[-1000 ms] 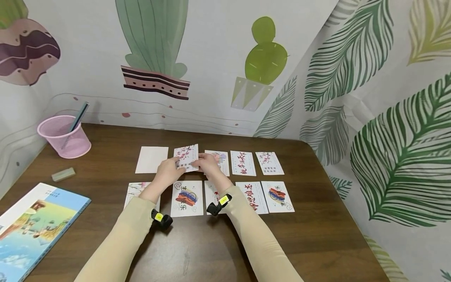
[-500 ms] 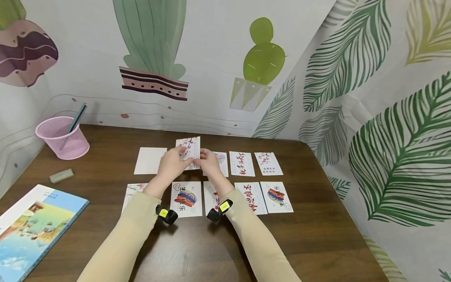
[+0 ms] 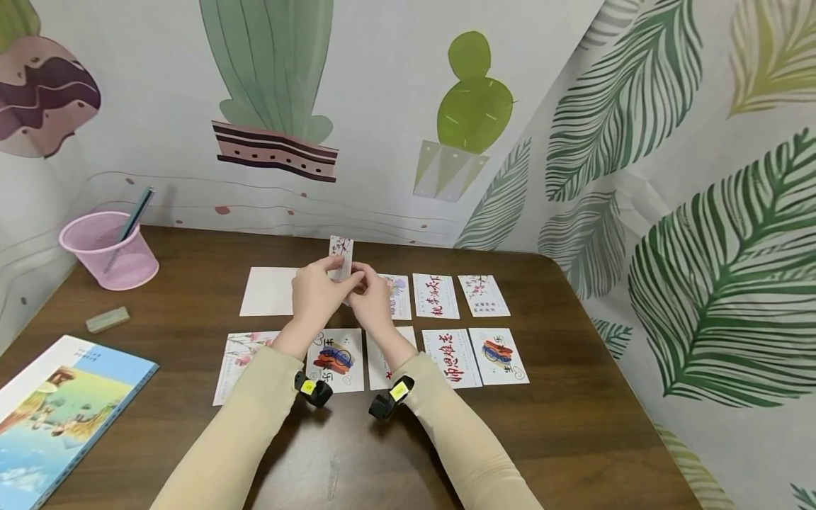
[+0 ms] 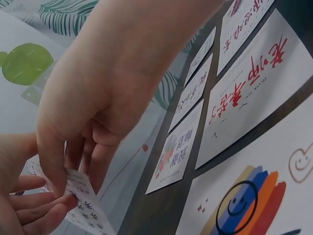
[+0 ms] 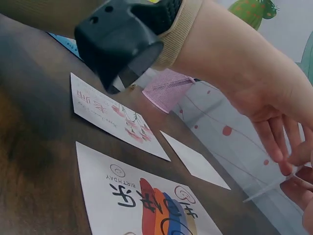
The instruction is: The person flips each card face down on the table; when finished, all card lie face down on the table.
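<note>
We see both hands lifted together over the far row of cards, pinching one card [image 3: 341,255] between them. It is white with a pink blossom branch and small print, and it stands nearly edge-on to the head camera, above the gap in the row and clear of the surface [image 3: 574,439]. The left hand [image 3: 316,295] pinches it with thumb and forefinger; the right hand [image 3: 370,297] grips its lower part with curled fingers.

The left wrist view shows what the head view cannot: the fingertips [image 4: 57,188] closing on the printed corner of the card, with rows of small characters on it, and the right hand's fingers [image 4: 34,208] just below. The right wrist view catches the card only as a thin pale edge, so its face cannot be read there, though it shows the pink basket [image 5: 168,90], the blank card [image 5: 194,161] and a birthday card [image 5: 151,205] lying flat. The head view alone takes in the open book [image 3: 60,404] and the eraser [image 3: 108,319] at the left.

Compared with half a second ago, the card has turned from nearly face-on to a narrow sliver and sits a little higher, and the two hands have drawn closer together. The cards lying in the two rows appear unchanged.
</note>
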The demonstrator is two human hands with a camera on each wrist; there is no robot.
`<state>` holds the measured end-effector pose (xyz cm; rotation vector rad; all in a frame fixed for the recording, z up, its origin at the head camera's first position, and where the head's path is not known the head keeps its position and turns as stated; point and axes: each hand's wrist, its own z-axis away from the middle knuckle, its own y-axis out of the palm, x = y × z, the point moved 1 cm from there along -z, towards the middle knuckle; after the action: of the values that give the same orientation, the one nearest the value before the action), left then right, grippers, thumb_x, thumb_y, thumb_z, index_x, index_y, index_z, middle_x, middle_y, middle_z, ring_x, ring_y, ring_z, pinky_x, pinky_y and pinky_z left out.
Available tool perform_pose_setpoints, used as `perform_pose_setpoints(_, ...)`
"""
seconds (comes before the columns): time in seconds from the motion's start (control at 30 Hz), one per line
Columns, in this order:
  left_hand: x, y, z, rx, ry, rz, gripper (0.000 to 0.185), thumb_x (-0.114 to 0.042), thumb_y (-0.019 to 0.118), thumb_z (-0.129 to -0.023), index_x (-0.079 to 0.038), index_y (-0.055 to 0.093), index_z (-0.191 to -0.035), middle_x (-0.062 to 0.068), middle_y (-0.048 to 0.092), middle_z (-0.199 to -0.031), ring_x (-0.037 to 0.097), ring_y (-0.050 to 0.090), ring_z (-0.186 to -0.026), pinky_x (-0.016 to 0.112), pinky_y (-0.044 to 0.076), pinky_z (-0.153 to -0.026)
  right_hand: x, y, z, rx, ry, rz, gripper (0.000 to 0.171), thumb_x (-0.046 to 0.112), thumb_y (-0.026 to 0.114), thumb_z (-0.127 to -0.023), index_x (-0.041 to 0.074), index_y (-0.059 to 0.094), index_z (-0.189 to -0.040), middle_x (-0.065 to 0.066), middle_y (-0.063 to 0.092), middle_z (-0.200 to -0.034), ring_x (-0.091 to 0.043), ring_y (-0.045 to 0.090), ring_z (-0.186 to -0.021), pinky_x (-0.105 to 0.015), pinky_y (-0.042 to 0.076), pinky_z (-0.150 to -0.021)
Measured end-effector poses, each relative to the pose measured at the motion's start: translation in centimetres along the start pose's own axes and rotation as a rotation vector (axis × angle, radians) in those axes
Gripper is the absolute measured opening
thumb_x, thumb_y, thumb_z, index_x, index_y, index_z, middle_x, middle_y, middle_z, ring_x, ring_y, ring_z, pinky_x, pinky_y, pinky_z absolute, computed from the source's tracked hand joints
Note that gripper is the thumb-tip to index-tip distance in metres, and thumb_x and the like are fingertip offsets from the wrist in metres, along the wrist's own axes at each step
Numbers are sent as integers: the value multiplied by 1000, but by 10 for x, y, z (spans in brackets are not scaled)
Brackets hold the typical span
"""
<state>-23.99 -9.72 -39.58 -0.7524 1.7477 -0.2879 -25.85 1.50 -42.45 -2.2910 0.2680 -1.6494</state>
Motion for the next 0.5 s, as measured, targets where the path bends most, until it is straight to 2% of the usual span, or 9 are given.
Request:
perform_pose_setpoints(0.03,0,0,0,0,6,3,51,-35,77,-83,-3,68,-122,15,73,-112,13,36,-45,24,28,-42,-1,0,0,2,-7,-5,41,-5,66,-83,-4,61,-124,-22,70,-108,-33,70,-97,-26,58,-80)
perform_pose_setpoints(0.13,0,-1,1,15,27,19,47,-27,76,-84,-2,68,-122,17,72,-111,20,55,-51,23,33,-44,-2,-1,2,23,-21,-48,43,-5,67,-82,-5,60,-125,-23,68,-114,-35,68,-100,-35,58,-85)
perform_pose_setpoints(0.23,3,-1,1,42,45,47,42,-17,74,-85,-1,67,-123,19,72,-110,28,71,-69,26,47,-49,-5,-2,3,59,-29,-98,46,-4,69,-81,-5,59,-127,-23,66,-121,-36,65,-105,-42,56,-89)
perform_pose_setpoints(0.27,4,-1,1,48,47,62,41,-15,73,-85,0,67,-123,19,72,-110,30,73,-77,29,52,-53,-6,-3,3,76,-25,-120,47,-4,70,-82,-4,58,-128,-22,64,-124,-37,64,-108,-44,55,-90)
perform_pose_setpoints(0.33,8,-1,1,57,45,95,39,-12,72,-86,1,66,-123,20,72,-109,32,73,-79,35,58,-58,-8,-4,3,113,-17,-152,50,-2,72,-82,-3,57,-130,-21,62,-128,-35,63,-111,-41,56,-92)
perform_pose_setpoints(0.5,17,-2,-1,79,10,152,35,-8,68,-89,2,66,-122,21,71,-110,35,73,-87,43,60,-68,-8,-10,2,235,25,-176,61,-1,76,-81,0,51,-136,-16,55,-137,-32,58,-119,-37,53,-96)
